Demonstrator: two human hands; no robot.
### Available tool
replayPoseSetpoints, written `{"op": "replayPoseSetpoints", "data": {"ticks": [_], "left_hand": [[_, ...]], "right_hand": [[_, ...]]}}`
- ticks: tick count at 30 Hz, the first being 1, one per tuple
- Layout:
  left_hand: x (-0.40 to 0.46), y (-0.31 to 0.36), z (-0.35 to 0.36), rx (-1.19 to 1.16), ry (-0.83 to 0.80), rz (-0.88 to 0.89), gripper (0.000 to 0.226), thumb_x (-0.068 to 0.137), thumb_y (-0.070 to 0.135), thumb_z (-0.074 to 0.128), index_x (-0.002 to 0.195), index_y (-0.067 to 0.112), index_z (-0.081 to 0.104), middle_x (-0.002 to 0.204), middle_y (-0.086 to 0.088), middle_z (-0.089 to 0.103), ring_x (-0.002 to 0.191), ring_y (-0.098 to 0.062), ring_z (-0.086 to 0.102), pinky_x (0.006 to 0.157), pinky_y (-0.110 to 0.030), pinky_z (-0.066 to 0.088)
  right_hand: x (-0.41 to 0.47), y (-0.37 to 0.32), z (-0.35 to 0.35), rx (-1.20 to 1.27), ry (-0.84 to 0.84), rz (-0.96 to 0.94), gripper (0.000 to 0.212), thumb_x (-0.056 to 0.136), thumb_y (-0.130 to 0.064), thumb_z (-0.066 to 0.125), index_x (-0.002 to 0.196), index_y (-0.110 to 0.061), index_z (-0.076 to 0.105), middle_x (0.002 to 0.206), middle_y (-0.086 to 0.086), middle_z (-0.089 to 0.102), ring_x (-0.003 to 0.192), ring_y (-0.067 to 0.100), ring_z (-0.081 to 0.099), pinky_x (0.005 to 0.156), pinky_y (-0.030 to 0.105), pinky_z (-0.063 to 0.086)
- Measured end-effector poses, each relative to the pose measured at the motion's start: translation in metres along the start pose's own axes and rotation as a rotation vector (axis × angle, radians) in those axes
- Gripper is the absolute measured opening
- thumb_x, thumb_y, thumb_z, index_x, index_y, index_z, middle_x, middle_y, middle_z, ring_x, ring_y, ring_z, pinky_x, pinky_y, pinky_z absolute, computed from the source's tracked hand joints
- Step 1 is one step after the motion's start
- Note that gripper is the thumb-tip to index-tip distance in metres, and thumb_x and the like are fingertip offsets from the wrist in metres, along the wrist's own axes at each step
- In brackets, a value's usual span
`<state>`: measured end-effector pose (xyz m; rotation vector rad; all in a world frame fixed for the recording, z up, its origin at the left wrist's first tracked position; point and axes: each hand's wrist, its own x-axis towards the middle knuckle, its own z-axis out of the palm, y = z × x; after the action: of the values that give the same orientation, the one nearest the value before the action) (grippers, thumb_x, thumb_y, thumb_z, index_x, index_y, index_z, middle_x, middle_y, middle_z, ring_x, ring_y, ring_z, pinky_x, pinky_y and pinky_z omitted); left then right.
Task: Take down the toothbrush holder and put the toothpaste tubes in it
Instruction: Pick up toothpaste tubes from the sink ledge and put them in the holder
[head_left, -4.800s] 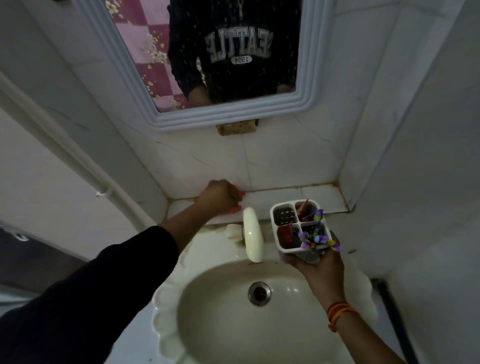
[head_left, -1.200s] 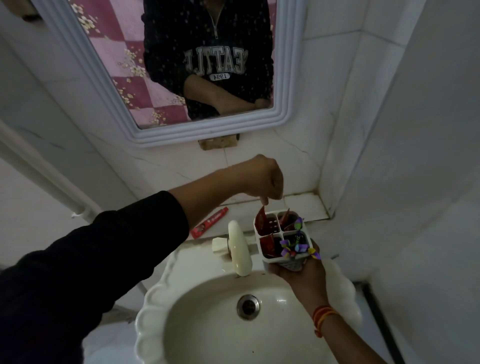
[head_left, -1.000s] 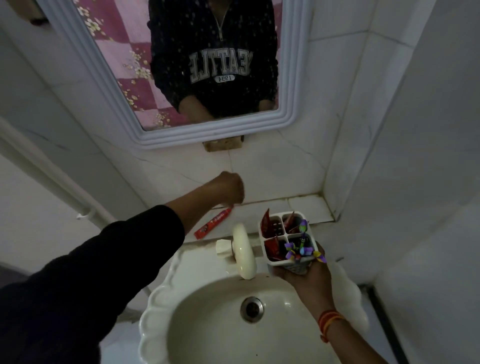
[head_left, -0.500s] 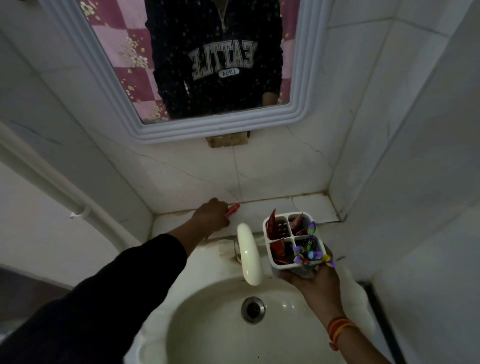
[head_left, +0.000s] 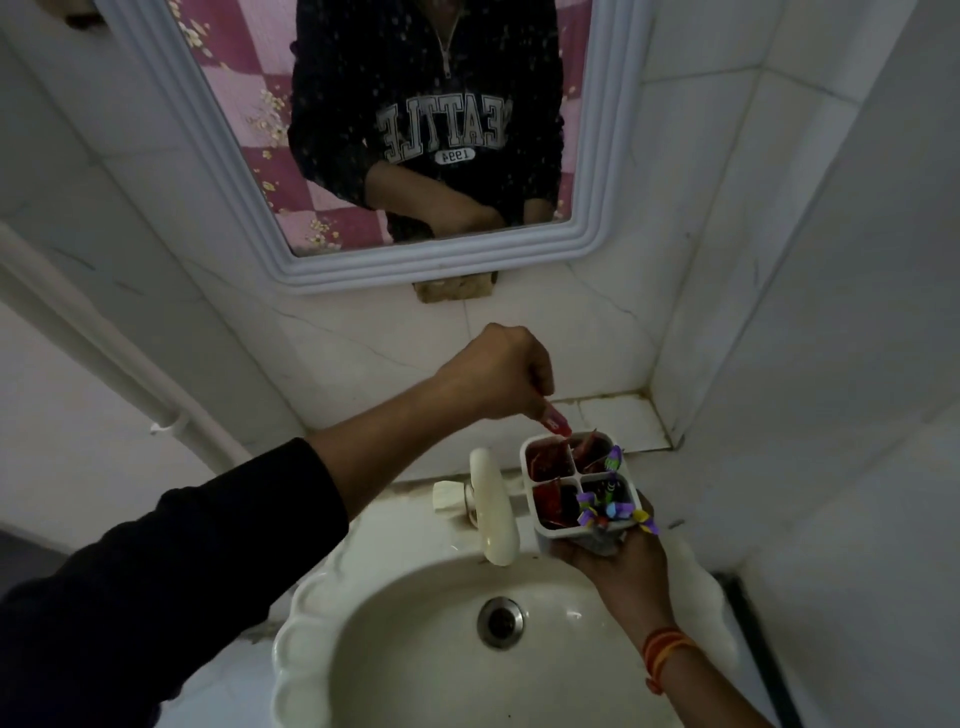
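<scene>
White holder (head_left: 577, 474), red tube (head_left: 555, 422), pink-checked mirror (head_left: 332, 78) reflection.

Dim white-tiled corner (head_left: 701, 249), framed mirror (head_left: 587, 156)

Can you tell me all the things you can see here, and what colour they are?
toothbrush holder: 1, white, four compartments, held over the sink
toothpaste tube: 1 in fingers, red, entering a back compartment; other red ones inside, number unclear
toothbrushes: number unclear, purple and multicoloured, front right compartment
sink: 1, cream, below
tap: 1, cream, behind the basin
mirror: 1, pale frame, on wall
ledge: 1, white tile
left hand: pinching tube
right hand: holding holder
</scene>
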<state>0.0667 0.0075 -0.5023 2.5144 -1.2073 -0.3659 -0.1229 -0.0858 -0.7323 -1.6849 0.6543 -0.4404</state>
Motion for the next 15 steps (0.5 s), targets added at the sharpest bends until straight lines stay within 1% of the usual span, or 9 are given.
{"op": "replayPoseSetpoints", "data": {"ticks": [2,4,7,9,12,13,15], "left_hand": [[0.002,0.007,0.003,0.016,0.005,0.029,0.035,0.07,0.034,0.088,0.099,0.016,0.078,0.093,0.003,0.076,0.081,-0.009,0.069,0.072,-0.021,0.056],[0.005,0.012,0.006,0.049,-0.015,0.047,0.033,0.071,0.033,0.087,0.099,0.017,0.078,0.092,0.004,0.075,0.081,-0.008,0.07,0.073,-0.021,0.057],[0.009,0.015,0.019,0.141,-0.115,0.041,0.024,0.074,0.024,0.086,0.096,0.017,0.079,0.092,0.003,0.076,0.08,-0.01,0.071,0.076,-0.028,0.062],[0.01,0.015,0.032,0.197,-0.156,0.028,0.02,0.077,0.016,0.081,0.097,0.016,0.079,0.094,0.0,0.076,0.08,-0.013,0.072,0.073,-0.031,0.064],[0.014,0.011,0.046,0.226,-0.155,0.029,0.021,0.079,0.015,0.078,0.099,0.016,0.078,0.095,-0.001,0.075,0.08,-0.015,0.072,0.068,-0.028,0.063],[0.015,0.011,0.047,0.23,-0.153,0.028,0.022,0.079,0.015,0.077,0.1,0.015,0.078,0.096,-0.002,0.074,0.082,-0.017,0.073,0.069,-0.029,0.063],[0.019,0.008,0.049,0.233,-0.206,0.017,0.023,0.081,0.013,0.072,0.103,0.013,0.078,0.101,-0.003,0.076,0.091,-0.02,0.073,0.079,-0.033,0.063]], "right_hand": [[0.0,-0.001,0.0,0.006,-0.001,0.006,0.092,0.048,-0.023,0.106,0.128,-0.024,0.06,0.121,-0.007,0.075,0.112,0.004,0.07,0.085,0.009,0.055],[0.001,0.0,0.0,0.025,-0.004,0.016,0.092,0.049,-0.014,0.105,0.13,-0.019,0.061,0.121,-0.003,0.074,0.109,-0.001,0.07,0.082,0.006,0.054],[0.002,0.001,0.0,0.059,-0.014,0.018,0.091,0.05,-0.005,0.103,0.131,-0.013,0.06,0.122,0.001,0.073,0.104,-0.012,0.067,0.078,0.003,0.053],[0.001,0.001,0.0,0.068,-0.014,0.012,0.091,0.052,-0.007,0.103,0.131,-0.013,0.06,0.122,0.001,0.072,0.105,-0.015,0.065,0.078,0.001,0.052],[0.001,0.0,0.0,0.073,-0.021,0.011,0.091,0.053,-0.008,0.102,0.133,-0.015,0.059,0.124,-0.002,0.071,0.106,-0.018,0.063,0.079,0.0,0.051],[0.0,-0.001,0.0,0.073,-0.019,0.011,0.091,0.053,-0.008,0.103,0.133,-0.016,0.059,0.124,-0.003,0.071,0.106,-0.018,0.063,0.08,0.001,0.051],[0.0,-0.003,0.0,0.068,-0.018,0.005,0.092,0.051,-0.01,0.103,0.131,-0.018,0.059,0.124,-0.005,0.071,0.107,-0.016,0.063,0.082,0.001,0.051]]}}
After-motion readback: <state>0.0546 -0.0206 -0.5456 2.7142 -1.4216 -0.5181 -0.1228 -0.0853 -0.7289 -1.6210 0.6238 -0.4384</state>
